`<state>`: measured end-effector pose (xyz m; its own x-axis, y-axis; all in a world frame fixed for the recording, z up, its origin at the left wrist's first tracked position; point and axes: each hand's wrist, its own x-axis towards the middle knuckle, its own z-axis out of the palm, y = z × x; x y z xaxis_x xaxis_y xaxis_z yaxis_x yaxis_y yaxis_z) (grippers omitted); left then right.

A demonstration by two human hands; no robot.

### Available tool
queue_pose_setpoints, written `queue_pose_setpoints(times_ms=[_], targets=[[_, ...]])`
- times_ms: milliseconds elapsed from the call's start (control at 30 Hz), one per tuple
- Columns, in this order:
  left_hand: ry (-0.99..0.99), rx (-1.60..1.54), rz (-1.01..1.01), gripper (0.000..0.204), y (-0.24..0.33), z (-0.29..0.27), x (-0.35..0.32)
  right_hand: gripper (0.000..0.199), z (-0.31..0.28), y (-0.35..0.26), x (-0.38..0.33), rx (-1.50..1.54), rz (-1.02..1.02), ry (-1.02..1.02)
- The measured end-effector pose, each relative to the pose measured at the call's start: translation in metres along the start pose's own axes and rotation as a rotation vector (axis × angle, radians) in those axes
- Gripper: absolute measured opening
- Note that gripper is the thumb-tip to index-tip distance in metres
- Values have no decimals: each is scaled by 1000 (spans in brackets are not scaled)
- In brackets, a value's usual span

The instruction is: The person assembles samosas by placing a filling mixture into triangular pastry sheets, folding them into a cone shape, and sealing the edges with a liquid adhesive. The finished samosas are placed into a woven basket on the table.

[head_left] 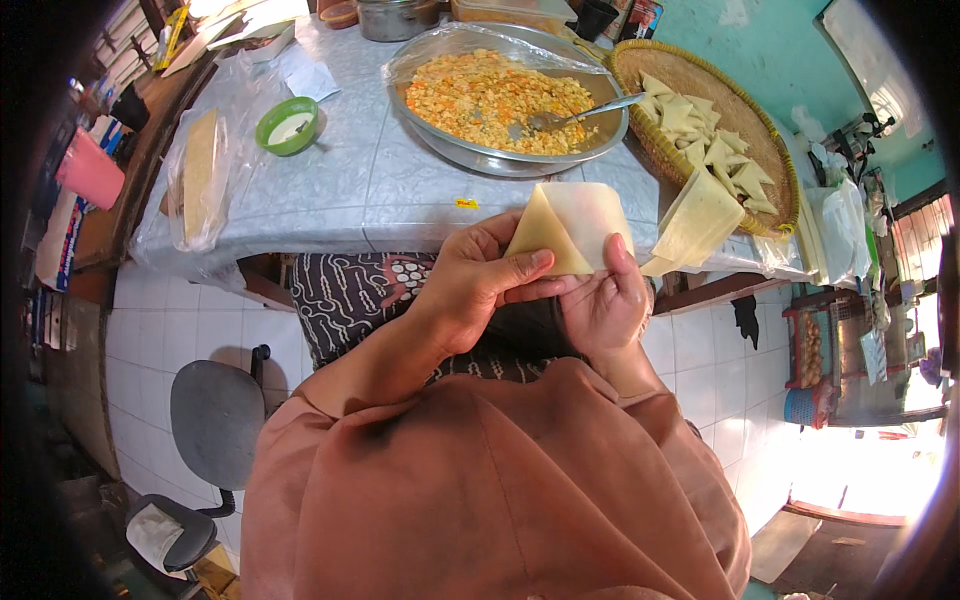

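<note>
Between gripping left hand point(468, 277) and right hand point(608, 308) sits pale, triangle-folded pastry point(582, 222), near a round steel bowl point(470, 154) of yellow filling point(475, 88).

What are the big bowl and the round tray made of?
The big bowl looks like metal, smooth and fairly shiny: its grey side catches light. The round tray seems woven, perhaps bamboo: matte, tan, with a ridged rim.

FREE: plastic tablecloth point(345, 195) strip left of steel basin point(480, 161), as far as green bowl point(292, 146) | AHEAD: basin's near wall blocks; plastic film point(440, 58) over far rim | RIGHT: wrapper sheets point(698, 222) just beside right hand point(608, 308), woven tray point(765, 120) behind; spoon handle point(606, 107) crosses narrow basin–tray gap
</note>
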<state>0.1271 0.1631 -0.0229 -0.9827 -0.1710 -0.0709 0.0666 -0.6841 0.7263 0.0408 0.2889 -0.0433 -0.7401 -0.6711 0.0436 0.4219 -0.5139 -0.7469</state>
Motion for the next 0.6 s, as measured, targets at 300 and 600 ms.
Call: queue_pose_setpoints(times_ms=[300, 600], targets=[[-3, -12, -56, 34, -12, -14, 13, 49, -13, -10, 5, -1409, -736, -305], [164, -190, -156, 34, -9, -25, 6, 45, -4, -4, 1, -1920, -877, -388]])
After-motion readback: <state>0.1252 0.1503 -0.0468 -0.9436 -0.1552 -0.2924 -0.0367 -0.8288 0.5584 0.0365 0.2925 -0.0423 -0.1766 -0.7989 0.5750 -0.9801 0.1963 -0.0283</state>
